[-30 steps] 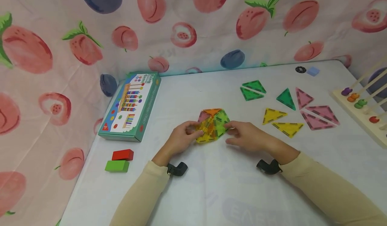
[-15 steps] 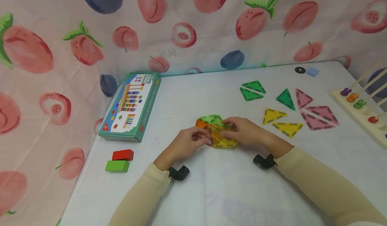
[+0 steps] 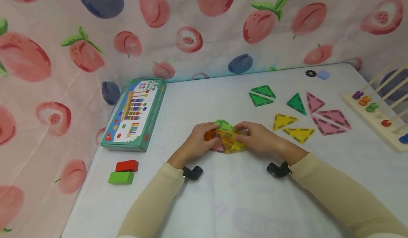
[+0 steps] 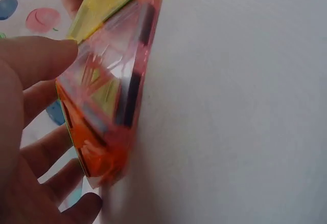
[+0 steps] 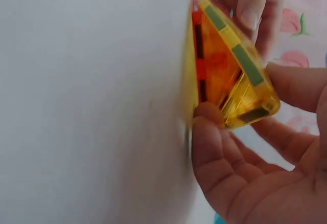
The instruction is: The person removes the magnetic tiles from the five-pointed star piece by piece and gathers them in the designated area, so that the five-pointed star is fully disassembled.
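Observation:
Between my hands a faceted shape of translucent triangular magnetic tiles (image 3: 232, 145) stands on the white table, with green, orange, pink and yellow faces. My left hand (image 3: 198, 139) holds its left side; in the left wrist view the thumb (image 4: 48, 60) lies at the edge between pink and yellow faces, with the other fingers behind. My right hand (image 3: 259, 139) grips the right side, and the right wrist view has thumb and fingers either side of a yellow tile (image 5: 242, 63). The far faces are partly hidden by the fingers.
Loose triangular tiles lie to the right: green (image 3: 262, 95), yellow (image 3: 299, 134) and pink (image 3: 329, 124). A wooden peg rack (image 3: 376, 119) stands at far right. At left are a green game box (image 3: 135, 114), a red block (image 3: 126, 165) and a green block (image 3: 121, 177).
The tile shape has been turned on the table, its yellow faces going from the near left to the near right. My left hand has since moved in against the orange and pink side.

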Motion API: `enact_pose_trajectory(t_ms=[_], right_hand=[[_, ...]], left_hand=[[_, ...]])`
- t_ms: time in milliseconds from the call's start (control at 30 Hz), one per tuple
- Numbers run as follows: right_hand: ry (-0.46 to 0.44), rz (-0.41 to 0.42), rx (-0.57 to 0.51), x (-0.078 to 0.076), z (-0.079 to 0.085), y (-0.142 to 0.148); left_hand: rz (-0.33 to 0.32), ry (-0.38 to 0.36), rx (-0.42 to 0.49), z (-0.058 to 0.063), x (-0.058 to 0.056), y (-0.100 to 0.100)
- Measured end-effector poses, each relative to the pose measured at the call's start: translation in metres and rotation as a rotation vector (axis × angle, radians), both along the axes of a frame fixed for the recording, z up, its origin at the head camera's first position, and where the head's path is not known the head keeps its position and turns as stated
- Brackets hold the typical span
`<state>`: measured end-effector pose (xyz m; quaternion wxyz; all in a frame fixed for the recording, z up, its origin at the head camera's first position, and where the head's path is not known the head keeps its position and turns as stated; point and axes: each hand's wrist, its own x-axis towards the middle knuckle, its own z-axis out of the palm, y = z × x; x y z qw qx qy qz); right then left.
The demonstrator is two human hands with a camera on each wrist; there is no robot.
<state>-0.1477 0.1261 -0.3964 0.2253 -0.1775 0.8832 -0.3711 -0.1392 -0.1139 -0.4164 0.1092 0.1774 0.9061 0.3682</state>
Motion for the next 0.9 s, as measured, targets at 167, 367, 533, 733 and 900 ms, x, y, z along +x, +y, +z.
enact_pose_trajectory(t_ms=[167,367,533,733,900], right_hand=[[-0.025,0.026,-0.047,-0.010,-0.005,0.002],[-0.052,0.048,-0.088,-0.018,-0.006,0.002],[-0.066,0.043,-0.058,-0.019,-0.005,0.002],[-0.054,-0.001,0.024,-0.022,-0.007,0.004],[-0.061,0.011,0.030,-0.022,-0.005,0.008]], left_hand=[[0.023,0.039,-0.011,0.000,0.002,-0.001],[0.034,0.062,-0.012,-0.001,0.001,-0.002],[0.033,0.067,-0.035,-0.002,0.001,-0.001],[0.051,0.043,-0.133,-0.003,0.003,0.000],[0.043,0.055,-0.210,-0.004,0.003,0.002]])
